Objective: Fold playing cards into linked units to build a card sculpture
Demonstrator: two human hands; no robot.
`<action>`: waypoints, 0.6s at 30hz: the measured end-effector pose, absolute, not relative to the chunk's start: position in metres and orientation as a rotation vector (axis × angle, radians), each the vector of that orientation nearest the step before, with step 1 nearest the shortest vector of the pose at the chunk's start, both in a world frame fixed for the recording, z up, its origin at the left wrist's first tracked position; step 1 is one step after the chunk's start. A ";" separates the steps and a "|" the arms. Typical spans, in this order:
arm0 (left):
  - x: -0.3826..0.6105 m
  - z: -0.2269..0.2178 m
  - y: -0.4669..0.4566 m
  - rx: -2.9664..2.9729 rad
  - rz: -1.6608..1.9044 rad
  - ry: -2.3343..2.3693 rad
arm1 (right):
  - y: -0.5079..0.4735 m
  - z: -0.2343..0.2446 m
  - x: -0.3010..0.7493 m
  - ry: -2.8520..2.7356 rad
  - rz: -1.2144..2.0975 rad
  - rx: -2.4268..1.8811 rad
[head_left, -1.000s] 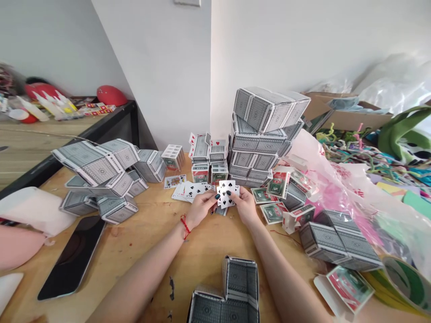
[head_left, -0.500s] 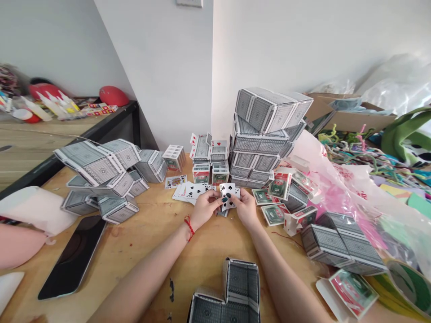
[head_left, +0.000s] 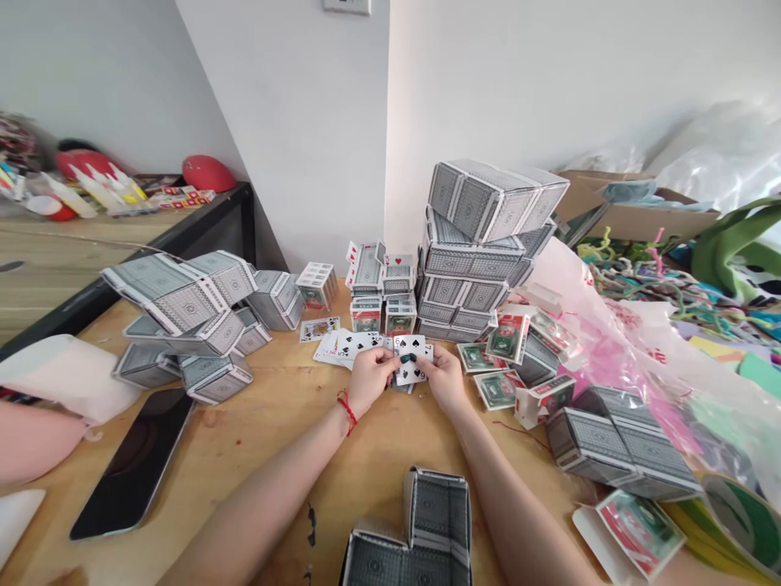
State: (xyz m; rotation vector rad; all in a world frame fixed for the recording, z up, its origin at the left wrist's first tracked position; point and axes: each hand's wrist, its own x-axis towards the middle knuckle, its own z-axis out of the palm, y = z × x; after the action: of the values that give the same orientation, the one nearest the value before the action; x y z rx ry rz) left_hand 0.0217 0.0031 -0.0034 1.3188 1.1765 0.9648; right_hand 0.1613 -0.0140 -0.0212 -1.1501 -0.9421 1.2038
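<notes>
Near the middle of the table, my left hand and my right hand both pinch a few playing cards, a six of spades facing me with a seven partly behind it. My right thumb lies across the face of the six. Just beyond my left hand, a fan of face-up cards lies on the wood, black fives among them. A king card lies beside the fan. Behind the cards stand two small stacks of card boxes. A tall tower of card-covered cubes rises to their right.
More card-covered cubes stand at left, right and front. Red and green card boxes lie right of my hand. A phone lies at left, rolls of tape at lower right, plastic bags behind.
The held cards have shifted slightly left and down, and my right thumb now reaches further across the six. The surrounding boxes and cubes stay in place.
</notes>
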 end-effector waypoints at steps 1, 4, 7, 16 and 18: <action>0.022 -0.004 0.002 1.351 0.989 1.192 | -0.014 -0.021 0.161 -0.948 1.204 -1.165; 0.025 -0.005 -0.002 1.487 1.078 1.260 | -0.015 -0.021 0.159 -0.991 1.214 -1.210; 0.026 -0.005 -0.006 1.579 1.137 1.312 | -0.016 -0.019 0.156 -1.027 1.256 -1.225; 0.025 -0.007 -0.007 1.591 1.133 1.309 | -0.020 -0.011 0.153 -1.037 1.305 -1.176; 0.024 -0.007 -0.008 1.475 1.104 1.191 | -0.018 -0.012 0.154 -1.013 1.273 -1.168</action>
State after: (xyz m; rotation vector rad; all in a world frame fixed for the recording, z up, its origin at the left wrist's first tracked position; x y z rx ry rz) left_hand 0.0236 -0.0080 -0.0067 1.4754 1.1913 1.1044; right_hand 0.1543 -0.0182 -0.0121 -1.1676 -1.0133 1.2735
